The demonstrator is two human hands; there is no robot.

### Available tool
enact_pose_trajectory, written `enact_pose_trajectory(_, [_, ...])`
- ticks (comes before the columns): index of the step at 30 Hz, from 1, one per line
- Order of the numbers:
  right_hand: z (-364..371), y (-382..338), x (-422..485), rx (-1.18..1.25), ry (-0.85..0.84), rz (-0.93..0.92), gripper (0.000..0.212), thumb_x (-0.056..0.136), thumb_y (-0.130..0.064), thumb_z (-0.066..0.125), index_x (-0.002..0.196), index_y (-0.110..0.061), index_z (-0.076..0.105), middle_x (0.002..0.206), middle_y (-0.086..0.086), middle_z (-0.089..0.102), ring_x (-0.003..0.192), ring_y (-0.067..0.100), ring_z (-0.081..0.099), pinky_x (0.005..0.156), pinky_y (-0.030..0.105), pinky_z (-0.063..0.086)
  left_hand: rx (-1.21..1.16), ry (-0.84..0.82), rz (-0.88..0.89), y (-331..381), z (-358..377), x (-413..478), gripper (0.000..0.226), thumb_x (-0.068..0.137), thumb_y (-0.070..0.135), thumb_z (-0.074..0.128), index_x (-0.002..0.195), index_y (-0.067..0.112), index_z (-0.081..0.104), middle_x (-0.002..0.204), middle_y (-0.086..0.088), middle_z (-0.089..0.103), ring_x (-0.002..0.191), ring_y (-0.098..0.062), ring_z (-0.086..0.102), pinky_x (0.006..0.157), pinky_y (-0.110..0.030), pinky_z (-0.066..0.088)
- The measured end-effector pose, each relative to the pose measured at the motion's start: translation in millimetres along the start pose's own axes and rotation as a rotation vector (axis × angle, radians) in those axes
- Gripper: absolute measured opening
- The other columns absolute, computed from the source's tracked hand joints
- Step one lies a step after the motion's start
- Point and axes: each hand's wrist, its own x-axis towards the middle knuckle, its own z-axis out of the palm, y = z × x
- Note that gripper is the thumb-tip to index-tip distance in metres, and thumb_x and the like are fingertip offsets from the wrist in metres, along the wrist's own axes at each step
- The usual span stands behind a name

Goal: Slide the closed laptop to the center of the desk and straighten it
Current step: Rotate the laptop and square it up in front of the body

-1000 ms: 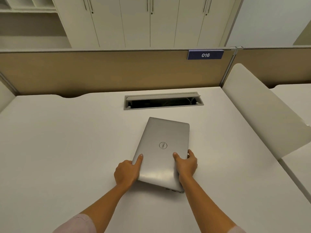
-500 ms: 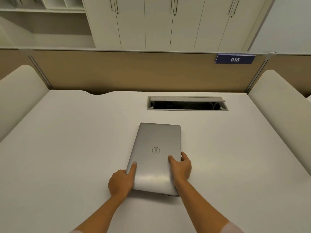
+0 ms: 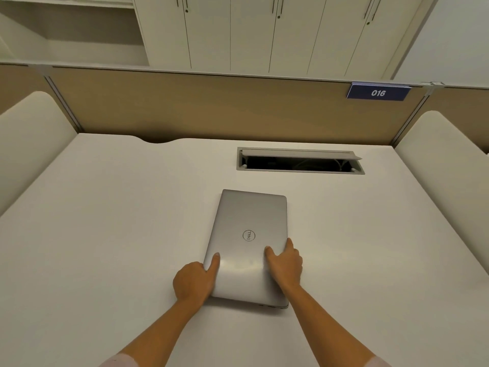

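Your closed laptop (image 3: 247, 245) lies mid-desk (image 3: 105, 234), long axis running from the near edge toward the far edge, barely skewed. Your left hand (image 3: 194, 280) and right hand (image 3: 287, 263) clamp its near sides, fingers spread.

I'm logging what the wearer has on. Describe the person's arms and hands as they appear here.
Both forearms are bare. The left hand and right hand show no gloves, rings or watch. At the bottom edge, a pale pink sleeve ends near each elbow; the right one is barely in frame.
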Motion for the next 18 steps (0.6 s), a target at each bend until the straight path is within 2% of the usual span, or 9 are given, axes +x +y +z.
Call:
enact_pose_trajectory(4, [-1, -1, -2, -0.110, -0.080, -0.027, 0.082, 0.092, -0.040, 0.058, 0.154, -0.004, 0.019, 0.151, 0.019, 0.041, 0.134, 0.039, 0.043, 0.111, 0.046, 0.037, 0.044, -0.007, 0.071, -3, 0, 2, 0.068, 0.087, 0.069, 0.040, 0.044, 0.017, 0.034, 0.041, 0.005, 0.040, 0.039, -0.011, 0.039, 0.042, -0.026, 0.030])
enact_pose_trajectory(6, [-2, -1, -3, -0.132, -0.102, -0.044, 0.084, 0.093, -0.040, 0.057, 0.155, -0.003, 0.014, 0.154, 0.018, 0.037, 0.137, 0.037, 0.041, 0.112, 0.045, 0.036, 0.019, 0.001, 0.080, -5, 1, 1, 0.067, 0.086, 0.069, 0.041, 0.043, 0.017, 0.034, 0.040, 0.005, 0.040, 0.038, -0.010, 0.039, 0.041, -0.026, 0.029])
enact_pose_trajectory(8, [-3, 0, -2, -0.158, -0.109, -0.051, 0.083, 0.094, -0.039, 0.056, 0.155, -0.002, 0.014, 0.153, 0.017, 0.039, 0.136, 0.036, 0.043, 0.112, 0.044, 0.037, 0.014, 0.006, 0.086, -6, 1, 1, 0.067, 0.086, 0.070, 0.041, 0.043, 0.018, 0.034, 0.040, 0.005, 0.040, 0.038, -0.010, 0.040, 0.041, -0.026, 0.030])
enact_pose_trajectory(13, [-6, 7, -6, -0.226, -0.101, -0.101, 0.068, 0.094, -0.036, 0.055, 0.147, -0.002, 0.030, 0.143, 0.015, 0.048, 0.125, 0.033, 0.053, 0.105, 0.042, 0.042, 0.089, -0.030, 0.151, -7, -2, 8, 0.067, 0.086, 0.070, 0.038, 0.045, 0.018, 0.033, 0.041, 0.005, 0.040, 0.038, -0.012, 0.041, 0.042, -0.026, 0.030])
enact_pose_trajectory(16, [-7, 17, -8, -0.190, -0.100, -0.149, 0.075, 0.095, -0.036, 0.056, 0.154, -0.007, 0.021, 0.159, 0.013, 0.033, 0.142, 0.030, 0.038, 0.115, 0.042, 0.034, 0.084, -0.022, 0.196, -3, -7, 19, 0.065, 0.087, 0.067, 0.037, 0.049, 0.016, 0.043, 0.046, 0.003, 0.048, 0.043, -0.014, 0.049, 0.045, -0.028, 0.039])
enact_pose_trajectory(18, [-7, 24, -12, -0.183, -0.085, -0.241, 0.076, 0.096, -0.036, 0.058, 0.156, -0.014, 0.018, 0.163, 0.010, 0.025, 0.149, 0.029, 0.027, 0.120, 0.042, 0.028, 0.009, -0.012, 0.204, 6, -13, 28, 0.059, 0.089, 0.064, 0.038, 0.063, 0.015, 0.057, 0.061, 0.002, 0.059, 0.053, -0.014, 0.055, 0.053, -0.031, 0.049])
